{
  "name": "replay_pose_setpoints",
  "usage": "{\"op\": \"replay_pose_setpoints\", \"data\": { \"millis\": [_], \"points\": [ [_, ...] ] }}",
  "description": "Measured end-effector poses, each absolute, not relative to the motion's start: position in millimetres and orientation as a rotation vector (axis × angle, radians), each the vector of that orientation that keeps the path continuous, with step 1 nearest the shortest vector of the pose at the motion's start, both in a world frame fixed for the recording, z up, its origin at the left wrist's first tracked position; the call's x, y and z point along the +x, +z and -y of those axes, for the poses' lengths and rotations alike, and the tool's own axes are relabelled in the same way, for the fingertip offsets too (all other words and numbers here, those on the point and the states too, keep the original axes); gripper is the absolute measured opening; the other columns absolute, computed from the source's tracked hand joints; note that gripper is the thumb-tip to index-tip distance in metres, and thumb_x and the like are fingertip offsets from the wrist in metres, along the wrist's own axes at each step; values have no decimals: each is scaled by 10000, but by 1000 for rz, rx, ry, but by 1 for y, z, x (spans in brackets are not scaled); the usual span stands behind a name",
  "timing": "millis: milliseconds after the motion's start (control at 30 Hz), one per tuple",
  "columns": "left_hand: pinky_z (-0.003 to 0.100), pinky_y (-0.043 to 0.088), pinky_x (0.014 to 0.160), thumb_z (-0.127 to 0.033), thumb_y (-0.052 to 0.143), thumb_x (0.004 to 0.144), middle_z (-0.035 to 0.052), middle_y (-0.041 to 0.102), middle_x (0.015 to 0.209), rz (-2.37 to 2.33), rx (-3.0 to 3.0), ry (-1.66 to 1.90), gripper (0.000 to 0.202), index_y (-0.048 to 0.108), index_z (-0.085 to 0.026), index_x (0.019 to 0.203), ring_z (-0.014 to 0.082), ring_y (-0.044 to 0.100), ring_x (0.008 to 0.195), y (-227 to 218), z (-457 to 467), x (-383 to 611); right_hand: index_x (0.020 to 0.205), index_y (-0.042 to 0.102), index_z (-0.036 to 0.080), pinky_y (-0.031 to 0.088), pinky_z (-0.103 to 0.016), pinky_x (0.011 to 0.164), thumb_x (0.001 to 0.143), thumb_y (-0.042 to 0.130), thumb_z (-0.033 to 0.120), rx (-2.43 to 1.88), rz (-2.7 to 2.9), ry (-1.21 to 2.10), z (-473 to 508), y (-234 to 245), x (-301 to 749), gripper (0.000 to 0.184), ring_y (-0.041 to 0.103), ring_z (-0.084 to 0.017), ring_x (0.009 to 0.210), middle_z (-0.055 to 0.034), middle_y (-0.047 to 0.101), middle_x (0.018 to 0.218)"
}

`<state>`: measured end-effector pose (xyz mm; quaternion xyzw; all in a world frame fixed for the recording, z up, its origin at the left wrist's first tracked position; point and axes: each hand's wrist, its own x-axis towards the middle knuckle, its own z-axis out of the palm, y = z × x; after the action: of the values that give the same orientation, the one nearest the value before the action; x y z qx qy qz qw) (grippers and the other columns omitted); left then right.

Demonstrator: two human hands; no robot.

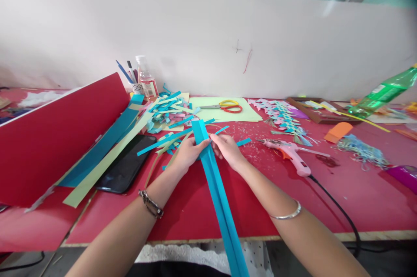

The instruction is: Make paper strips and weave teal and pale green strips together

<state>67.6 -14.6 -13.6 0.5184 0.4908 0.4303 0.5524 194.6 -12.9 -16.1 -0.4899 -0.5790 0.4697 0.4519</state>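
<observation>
A long folded blue paper strip [219, 194] runs from the middle of the red table [358, 198] down past its front edge towards me. My left hand [187, 153] pinches the strip's upper part from the left, fingers closed on it. My right hand [228, 150] grips the same strip from the right, fingertips meeting the left hand's. Thin blue and pale yellow paper strips [169, 138] lie scattered just behind the hands.
A black phone [127, 168] lies left under long blue and yellow strips, beside a red sheet [61, 138]. Scissors [228, 106] rest on pale yellow paper. A pink glue gun [289, 155] with its cord lies right. A green bottle [384, 92], tray and woven paper pieces are far right.
</observation>
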Motion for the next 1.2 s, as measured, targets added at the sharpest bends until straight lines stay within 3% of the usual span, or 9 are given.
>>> {"op": "replay_pose_setpoints", "data": {
  "millis": [333, 533, 767, 1200],
  "points": [
    [217, 418, 461, -455, 636, 584, -13, 586, 559, -1138, 1109, 1160, 344, 561, -134, 679, 113, 526, 487, -10, 16, 69, 527, 420, 184, 243, -178, 303, 741, 455, 358, -1172, 1435, 1218, 12, -20, 196, 278, 351, -63, 322, 66, 385, 375],
    [244, 461, 588, -430, 604, 639, 20, 629, 667, -1043, 1162, 1095, 311, 592, -137, 741, 139, 572, 607, -11, 16, 69, 570, 423, 183, 275, -180, 343, 743, 454, 432, -1121, 1349, 1179, 10, -23, 195, 305, 351, -60, 356, 65, 393, 428],
    [226, 446, 504, -408, 651, 587, 1, 622, 641, -1089, 1164, 1118, 310, 578, -134, 713, 120, 550, 536, -11, 16, 69, 563, 357, 188, 213, -182, 352, 728, 469, 462, -1120, 1525, 1103, 15, -17, 194, 339, 286, -54, 388, 74, 279, 457],
    [213, 432, 502, -413, 616, 629, 0, 611, 633, -1122, 1170, 1189, 297, 577, -132, 718, 111, 541, 536, -12, 14, 69, 535, 321, 195, 197, -186, 331, 743, 450, 414, -1122, 1448, 1132, 13, -19, 196, 329, 266, -53, 358, 75, 280, 433]
  ]
}}
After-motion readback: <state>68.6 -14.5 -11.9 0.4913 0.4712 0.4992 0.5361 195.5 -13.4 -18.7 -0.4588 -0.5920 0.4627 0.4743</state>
